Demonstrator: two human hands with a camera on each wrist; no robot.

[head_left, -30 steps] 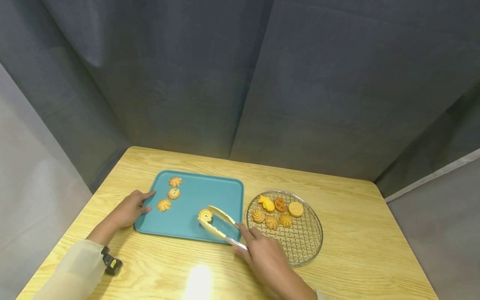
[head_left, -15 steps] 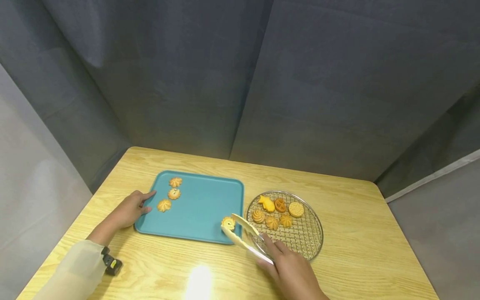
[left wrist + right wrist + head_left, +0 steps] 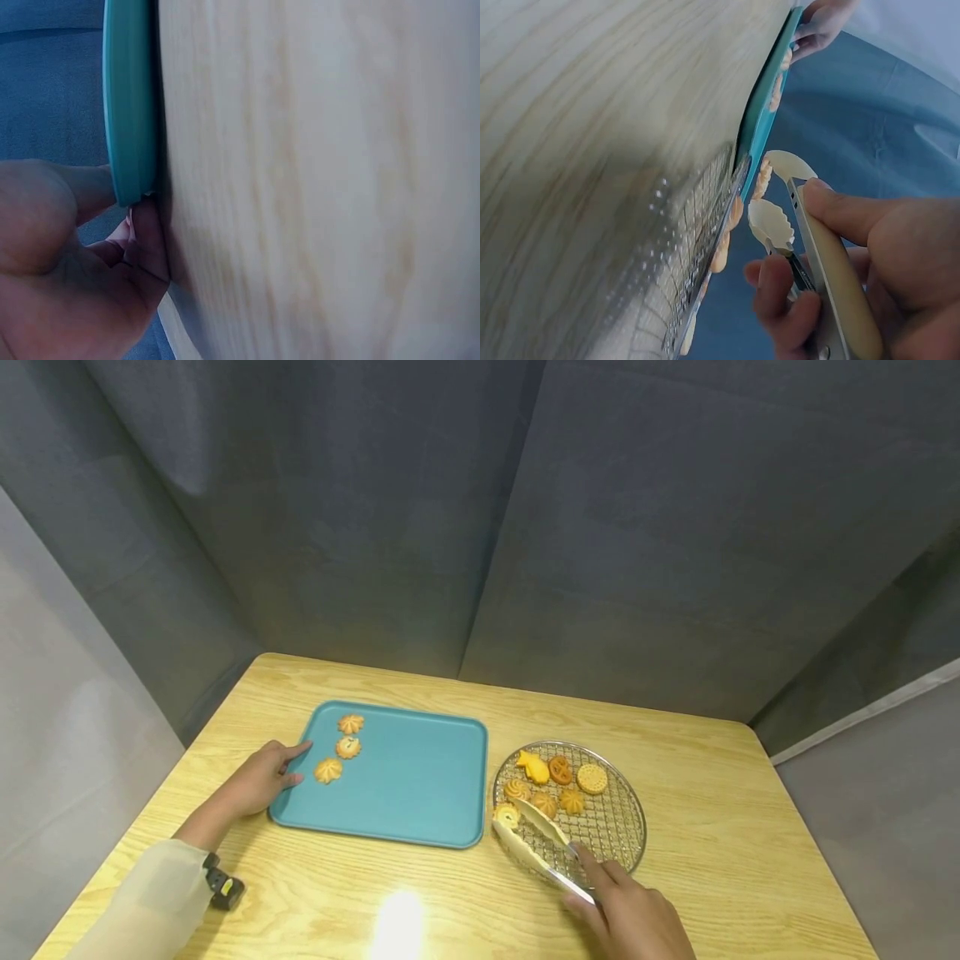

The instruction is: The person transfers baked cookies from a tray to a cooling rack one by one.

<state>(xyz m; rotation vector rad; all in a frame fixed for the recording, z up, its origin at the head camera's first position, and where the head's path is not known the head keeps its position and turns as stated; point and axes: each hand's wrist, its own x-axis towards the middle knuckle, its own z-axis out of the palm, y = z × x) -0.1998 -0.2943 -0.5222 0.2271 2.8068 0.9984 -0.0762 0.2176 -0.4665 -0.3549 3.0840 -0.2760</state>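
My right hand (image 3: 633, 917) grips white-tipped metal tongs (image 3: 522, 852); in the right wrist view the thumb lies along one arm of the tongs (image 3: 844, 292). Between the tips is a ruffled, flower-shaped cookie (image 3: 507, 815) with a pale centre, at the left edge of a round wire rack (image 3: 621, 831). The right wrist view shows this cookie (image 3: 763, 178) just above the rack. My left hand (image 3: 258, 779) pinches the left rim of a teal tray (image 3: 412, 768). In the left wrist view, fingers tuck under the tray's edge (image 3: 131, 97). Three cookies (image 3: 327, 770) line the tray's left side.
On the rack lie a fish-shaped cookie (image 3: 534, 767), a pretzel (image 3: 560, 769), a round cookie (image 3: 592, 778), a swirl cookie (image 3: 516, 791) and two ridged ones (image 3: 572, 801). Tray and rack stand close together on the wooden table (image 3: 712, 827). Grey curtains (image 3: 360, 527) hang behind.
My right hand has carried the cookie in the tongs rightward, from over the tray to the rack's left edge. The left hand and tray have stayed in place.
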